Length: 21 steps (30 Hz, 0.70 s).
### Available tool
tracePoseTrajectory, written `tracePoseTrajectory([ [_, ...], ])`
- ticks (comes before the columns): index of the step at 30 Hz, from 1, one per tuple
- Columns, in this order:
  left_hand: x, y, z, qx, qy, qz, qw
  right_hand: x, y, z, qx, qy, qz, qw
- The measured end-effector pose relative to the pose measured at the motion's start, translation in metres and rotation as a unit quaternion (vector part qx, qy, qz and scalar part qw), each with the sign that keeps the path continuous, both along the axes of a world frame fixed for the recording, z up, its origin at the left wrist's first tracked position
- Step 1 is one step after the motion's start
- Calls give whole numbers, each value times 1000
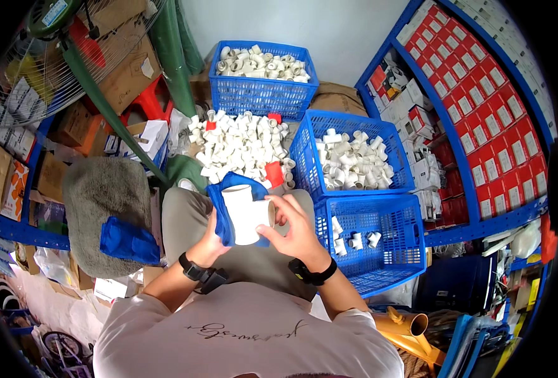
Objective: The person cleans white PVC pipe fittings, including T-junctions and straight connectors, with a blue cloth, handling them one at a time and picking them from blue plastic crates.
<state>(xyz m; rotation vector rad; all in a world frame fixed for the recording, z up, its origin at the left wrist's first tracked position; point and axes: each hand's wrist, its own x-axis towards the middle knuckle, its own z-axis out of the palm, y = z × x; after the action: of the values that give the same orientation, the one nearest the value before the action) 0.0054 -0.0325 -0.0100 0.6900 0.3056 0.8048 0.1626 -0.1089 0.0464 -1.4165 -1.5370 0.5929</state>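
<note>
A large white plastic pipe tee [242,215] is held above my lap between both hands. My left hand [211,238] grips its left side through a blue cloth [222,215], which wraps behind the fitting. At the tee's side branch, my right hand [292,227] has its thumb on the near rim and a fingertip at the far rim. Beyond my knees lies a heap of smaller white pipe fittings [241,146] with a few red pieces among them, one a red piece [274,174] near the cloth.
Blue plastic crates of white fittings stand at the back [265,97] and right [354,186]. A nearer blue crate [378,264] holds several tees. On the left, a second blue cloth [130,241] lies on a grey padded seat [104,198], below a green-stemmed fan [113,113]. Shelves of red boxes [487,108] line the right.
</note>
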Motion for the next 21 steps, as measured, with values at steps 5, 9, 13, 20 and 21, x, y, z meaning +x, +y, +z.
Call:
tracePoseTrajectory([
  [5,-4,5,-12,-31,-11,-19,999,-2,1,-2,-9,-4,22,1000],
  [9,-7,-1,0,-12,-4,10,1000,1,2,-6,6,-28,9,1000],
  [13,-7,1,1,-45,-36,10,998,3,4,5,-5,-34,5,999],
  [20,-5,10,-13,-130,-84,-55,986,-3,1,2,1,-4,20,1000],
  [21,-7,12,-15,-130,-78,-53,987,-4,2,-2,-8,-6,13,1000],
])
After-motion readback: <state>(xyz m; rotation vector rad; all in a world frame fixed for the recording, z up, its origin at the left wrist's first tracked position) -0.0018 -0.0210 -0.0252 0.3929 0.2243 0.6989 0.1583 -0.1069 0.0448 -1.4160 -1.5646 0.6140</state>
